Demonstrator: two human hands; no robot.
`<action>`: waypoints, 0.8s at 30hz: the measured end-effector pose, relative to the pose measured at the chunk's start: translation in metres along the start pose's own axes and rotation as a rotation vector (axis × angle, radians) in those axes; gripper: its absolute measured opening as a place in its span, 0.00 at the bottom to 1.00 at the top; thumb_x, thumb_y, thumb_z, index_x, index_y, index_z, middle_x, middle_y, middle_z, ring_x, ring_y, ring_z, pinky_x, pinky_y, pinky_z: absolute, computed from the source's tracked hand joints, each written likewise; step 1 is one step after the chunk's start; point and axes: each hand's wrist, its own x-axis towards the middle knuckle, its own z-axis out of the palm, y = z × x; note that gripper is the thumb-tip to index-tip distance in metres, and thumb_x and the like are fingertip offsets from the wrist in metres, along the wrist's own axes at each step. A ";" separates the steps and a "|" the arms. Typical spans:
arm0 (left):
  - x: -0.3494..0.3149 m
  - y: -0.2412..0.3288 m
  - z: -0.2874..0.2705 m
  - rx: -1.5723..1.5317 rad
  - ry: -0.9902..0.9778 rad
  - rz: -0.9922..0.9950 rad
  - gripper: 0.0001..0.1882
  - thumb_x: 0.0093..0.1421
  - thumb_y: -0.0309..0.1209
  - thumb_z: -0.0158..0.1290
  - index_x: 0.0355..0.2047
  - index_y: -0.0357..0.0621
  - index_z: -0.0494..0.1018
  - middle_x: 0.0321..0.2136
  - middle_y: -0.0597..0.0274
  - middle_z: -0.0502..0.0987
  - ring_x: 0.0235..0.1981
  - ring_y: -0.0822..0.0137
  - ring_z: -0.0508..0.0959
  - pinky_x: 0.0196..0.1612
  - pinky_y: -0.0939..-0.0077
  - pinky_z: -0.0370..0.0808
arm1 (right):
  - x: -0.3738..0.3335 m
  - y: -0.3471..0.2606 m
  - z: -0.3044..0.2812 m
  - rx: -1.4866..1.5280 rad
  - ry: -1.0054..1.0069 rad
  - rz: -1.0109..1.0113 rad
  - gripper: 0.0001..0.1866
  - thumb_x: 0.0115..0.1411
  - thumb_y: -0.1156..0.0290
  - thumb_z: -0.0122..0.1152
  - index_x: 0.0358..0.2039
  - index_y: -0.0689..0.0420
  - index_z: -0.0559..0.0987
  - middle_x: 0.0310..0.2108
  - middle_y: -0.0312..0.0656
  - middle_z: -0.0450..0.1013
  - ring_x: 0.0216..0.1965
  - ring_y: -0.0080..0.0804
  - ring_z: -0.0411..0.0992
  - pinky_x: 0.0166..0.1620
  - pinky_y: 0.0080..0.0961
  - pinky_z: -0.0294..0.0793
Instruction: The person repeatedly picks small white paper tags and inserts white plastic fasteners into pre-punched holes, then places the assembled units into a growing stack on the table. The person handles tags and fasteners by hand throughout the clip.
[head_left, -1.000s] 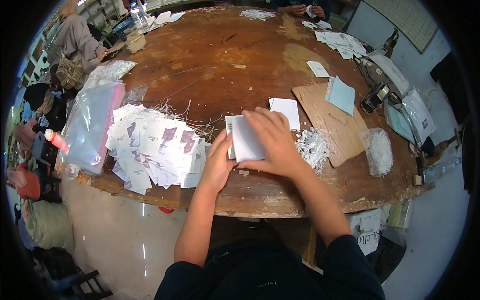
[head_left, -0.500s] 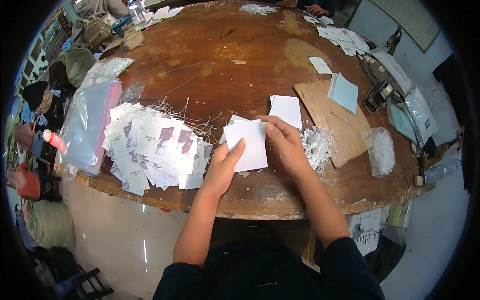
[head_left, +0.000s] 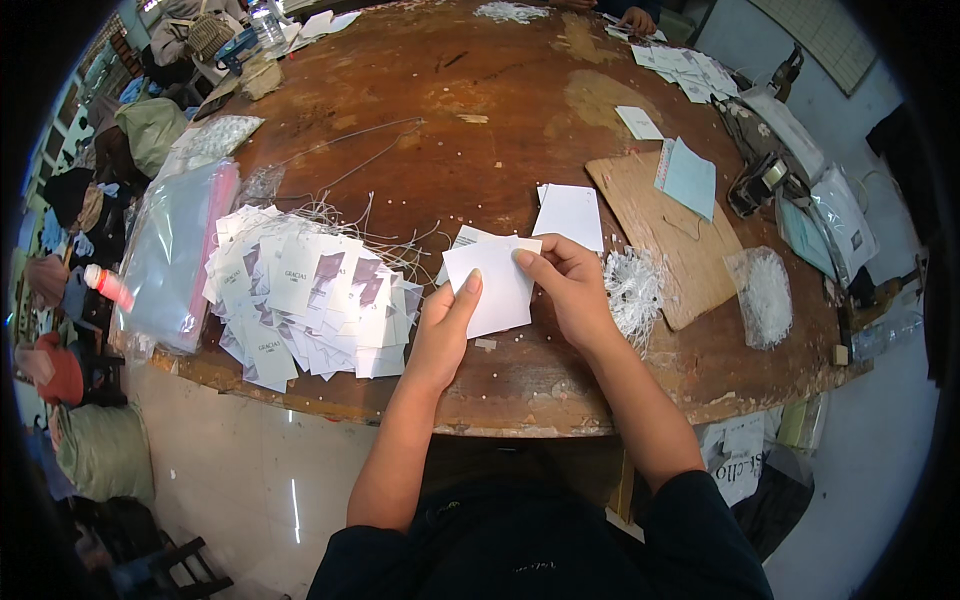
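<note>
Blank white card tags [head_left: 497, 290] are held between my two hands above the near part of the wooden table. My left hand [head_left: 442, 330] is closed on their left edge, its thumb lying on top. At the upper right corner, my right hand [head_left: 572, 290] pinches the cards between thumb and fingers. Just behind them lies another white card [head_left: 468, 238], partly covered. To the left spreads a heap of printed tags [head_left: 300, 300] with white strings [head_left: 345, 222]. A bundle of white tag strings [head_left: 634, 295] lies right beside my right hand. Farther back is a small stack of blank cards [head_left: 570, 217].
At left lie clear plastic bags [head_left: 178, 250] and a red-and-white bottle [head_left: 108, 287]. A wooden board [head_left: 690, 270] bears a pale blue face mask [head_left: 687, 178]; a clear bag of strings [head_left: 762, 297] sits beside it. Another person's hand [head_left: 638, 20] shows at the far edge.
My right thumb and fingers have closed onto the cards' upper right corner, and the cards have tilted slightly. My left hand keeps its grip.
</note>
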 end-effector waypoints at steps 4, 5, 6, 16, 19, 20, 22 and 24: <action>0.001 -0.001 0.000 0.023 0.021 -0.005 0.24 0.73 0.44 0.45 0.52 0.32 0.73 0.44 0.59 0.79 0.44 0.73 0.77 0.49 0.75 0.73 | -0.001 0.000 0.000 0.001 -0.012 0.013 0.09 0.64 0.69 0.64 0.36 0.62 0.79 0.27 0.32 0.75 0.26 0.15 0.70 0.28 0.14 0.68; 0.001 -0.002 0.000 0.025 0.024 -0.005 0.24 0.73 0.44 0.45 0.52 0.32 0.73 0.44 0.59 0.79 0.44 0.73 0.77 0.49 0.75 0.73 | -0.001 0.000 0.000 -0.001 -0.015 0.018 0.09 0.64 0.69 0.64 0.36 0.62 0.79 0.27 0.32 0.75 0.26 0.15 0.70 0.28 0.15 0.68; 0.001 -0.002 0.000 0.024 0.029 -0.004 0.24 0.73 0.44 0.45 0.52 0.32 0.73 0.44 0.59 0.79 0.44 0.73 0.77 0.49 0.75 0.73 | -0.001 0.000 0.000 -0.001 -0.016 0.021 0.09 0.64 0.69 0.64 0.36 0.62 0.79 0.27 0.32 0.75 0.26 0.15 0.69 0.28 0.15 0.68; -0.001 0.000 0.002 0.044 0.029 0.033 0.22 0.71 0.42 0.49 0.52 0.34 0.73 0.44 0.59 0.79 0.44 0.74 0.76 0.48 0.76 0.73 | 0.000 0.002 -0.001 0.020 -0.013 0.020 0.08 0.64 0.71 0.63 0.36 0.63 0.79 0.27 0.33 0.76 0.26 0.14 0.69 0.29 0.14 0.67; -0.002 0.000 0.004 0.077 0.045 0.100 0.19 0.69 0.37 0.52 0.53 0.35 0.71 0.45 0.59 0.78 0.44 0.74 0.77 0.49 0.76 0.73 | -0.001 0.002 0.000 -0.007 -0.015 0.003 0.08 0.64 0.71 0.62 0.37 0.64 0.79 0.28 0.33 0.76 0.27 0.14 0.70 0.30 0.14 0.67; -0.002 0.000 0.003 0.084 0.046 0.104 0.19 0.68 0.36 0.53 0.53 0.35 0.71 0.46 0.59 0.78 0.44 0.74 0.77 0.49 0.76 0.74 | 0.000 0.002 0.001 -0.007 -0.020 0.000 0.09 0.64 0.71 0.62 0.38 0.64 0.79 0.28 0.33 0.76 0.28 0.14 0.70 0.31 0.14 0.68; -0.001 -0.001 0.003 0.089 0.046 0.115 0.19 0.68 0.36 0.54 0.53 0.36 0.71 0.46 0.59 0.78 0.44 0.74 0.77 0.49 0.76 0.74 | 0.000 0.001 0.003 -0.008 -0.007 0.008 0.09 0.64 0.71 0.62 0.38 0.65 0.80 0.29 0.33 0.76 0.29 0.14 0.70 0.32 0.14 0.69; -0.001 -0.001 0.001 0.089 0.057 0.135 0.19 0.68 0.36 0.53 0.53 0.35 0.71 0.46 0.59 0.78 0.44 0.74 0.78 0.48 0.76 0.74 | 0.001 -0.001 -0.001 -0.106 -0.013 -0.034 0.09 0.64 0.71 0.63 0.38 0.63 0.80 0.30 0.35 0.77 0.29 0.17 0.71 0.34 0.16 0.70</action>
